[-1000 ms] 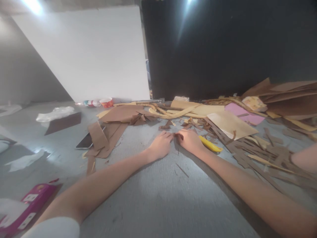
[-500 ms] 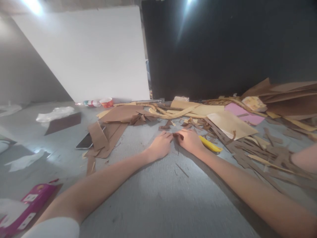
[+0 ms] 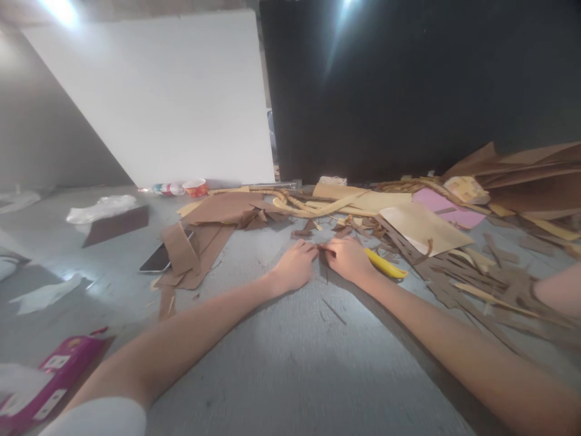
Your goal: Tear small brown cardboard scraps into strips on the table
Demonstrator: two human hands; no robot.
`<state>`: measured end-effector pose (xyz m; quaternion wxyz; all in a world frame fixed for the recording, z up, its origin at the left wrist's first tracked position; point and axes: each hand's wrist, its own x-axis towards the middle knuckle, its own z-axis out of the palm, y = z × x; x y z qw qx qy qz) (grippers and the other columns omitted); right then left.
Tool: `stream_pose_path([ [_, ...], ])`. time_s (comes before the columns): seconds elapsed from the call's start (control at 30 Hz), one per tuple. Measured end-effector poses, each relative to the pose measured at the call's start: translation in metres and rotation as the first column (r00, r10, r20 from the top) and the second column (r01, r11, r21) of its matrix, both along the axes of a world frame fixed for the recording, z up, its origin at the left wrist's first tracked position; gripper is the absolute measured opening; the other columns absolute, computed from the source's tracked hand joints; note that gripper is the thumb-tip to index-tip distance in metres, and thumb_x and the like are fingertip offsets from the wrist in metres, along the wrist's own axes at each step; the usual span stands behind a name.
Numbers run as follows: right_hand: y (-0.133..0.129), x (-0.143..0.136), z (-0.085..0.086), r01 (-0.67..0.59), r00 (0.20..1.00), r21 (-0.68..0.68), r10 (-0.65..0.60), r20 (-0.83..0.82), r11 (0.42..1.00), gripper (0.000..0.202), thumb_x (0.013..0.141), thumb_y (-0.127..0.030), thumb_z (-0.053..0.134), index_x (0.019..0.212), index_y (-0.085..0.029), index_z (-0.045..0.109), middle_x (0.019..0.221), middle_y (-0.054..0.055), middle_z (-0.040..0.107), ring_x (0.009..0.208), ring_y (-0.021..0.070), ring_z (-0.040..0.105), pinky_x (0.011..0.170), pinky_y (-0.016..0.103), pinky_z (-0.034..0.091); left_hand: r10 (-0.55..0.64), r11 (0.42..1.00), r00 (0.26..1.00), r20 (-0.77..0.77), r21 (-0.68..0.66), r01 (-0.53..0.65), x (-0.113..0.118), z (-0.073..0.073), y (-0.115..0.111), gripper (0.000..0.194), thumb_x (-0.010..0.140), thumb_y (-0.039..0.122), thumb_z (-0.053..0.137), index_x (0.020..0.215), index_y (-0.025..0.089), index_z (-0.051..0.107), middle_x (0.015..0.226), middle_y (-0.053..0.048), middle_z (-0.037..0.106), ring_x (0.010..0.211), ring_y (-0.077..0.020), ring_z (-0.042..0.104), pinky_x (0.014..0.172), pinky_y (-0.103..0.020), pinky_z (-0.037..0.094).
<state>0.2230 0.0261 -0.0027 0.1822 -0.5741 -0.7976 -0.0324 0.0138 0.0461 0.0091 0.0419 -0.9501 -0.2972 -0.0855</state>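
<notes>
My left hand (image 3: 297, 264) and my right hand (image 3: 347, 257) meet over the middle of the grey table (image 3: 281, 363). Between their fingertips is a small brown piece (image 3: 322, 247), mostly covered by the fingers; it looks like brown paper or thin leather. Both hands have their fingers curled and pinched on it. Just right of my right hand lies a yellow tool handle (image 3: 385, 264), possibly a cutter, partly hidden by the hand. Small brown scraps (image 3: 347, 230) are scattered just beyond the fingers.
Brown sheets (image 3: 209, 254) partly cover a phone (image 3: 157, 259) at left. Brown strips (image 3: 458, 284), a beige sheet (image 3: 426, 229) and a pink sheet (image 3: 445, 206) lie at right. A magenta box (image 3: 72, 357) sits near left. Another person's arm (image 3: 560, 287) enters at right.
The fingers of my right hand have closed down a little more over the brown piece. Both arms and everything else stay in place.
</notes>
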Motion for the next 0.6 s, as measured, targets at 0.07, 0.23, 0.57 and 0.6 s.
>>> stream_pose_path([
  [0.07,0.0002,-0.0001,0.0,0.008,1.0,0.004,-0.008,-0.021,1.0,0.035,0.104,-0.016,0.055,0.116,-0.025,0.087,0.1,0.006,0.081,0.092,0.022,0.072,0.095,0.033,0.045,0.01,1.0,1.0,0.01,-0.007,-0.01,0.0001,0.0,-0.0007,0.033,0.092,0.002,0.051,0.116,0.013,0.072,0.123,-0.016,0.073,0.118,-0.0296,0.063,0.113,-0.044,0.049],
  [0.23,0.0009,0.0002,-0.0008,0.028,0.999,0.0,-0.028,-0.04,1.0,0.032,0.106,-0.019,0.057,0.117,-0.024,0.086,0.103,0.007,0.082,0.094,0.0227,0.073,0.095,0.033,0.047,0.052,0.998,0.997,0.065,-0.031,-0.05,-0.0004,-0.0014,-0.0019,0.049,0.093,0.001,0.047,0.139,0.013,0.063,0.136,-0.013,0.071,0.119,-0.0282,0.063,0.113,-0.044,0.05],
  [0.57,0.0012,0.0,-0.0023,0.036,0.998,0.008,-0.036,-0.055,0.999,0.033,0.106,-0.018,0.055,0.118,-0.024,0.085,0.111,0.008,0.082,0.099,0.0236,0.074,0.096,0.034,0.049,0.035,0.998,0.996,0.078,-0.051,-0.031,-0.0017,-0.0026,-0.0008,0.059,0.093,0.003,0.05,0.15,0.013,0.06,0.14,-0.016,0.07,0.123,-0.029,0.062,0.115,-0.044,0.049],
  [0.6,0.0017,0.0003,-0.0032,0.034,0.998,0.008,-0.034,-0.055,0.999,0.033,0.106,-0.018,0.055,0.118,-0.024,0.085,0.111,0.008,0.082,0.099,0.0234,0.074,0.096,0.033,0.049,0.028,0.999,0.996,0.081,-0.047,-0.024,-0.0019,-0.0029,-0.0006,0.059,0.093,0.003,0.05,0.15,0.014,0.061,0.14,-0.015,0.07,0.124,-0.029,0.061,0.115,-0.044,0.049],
])
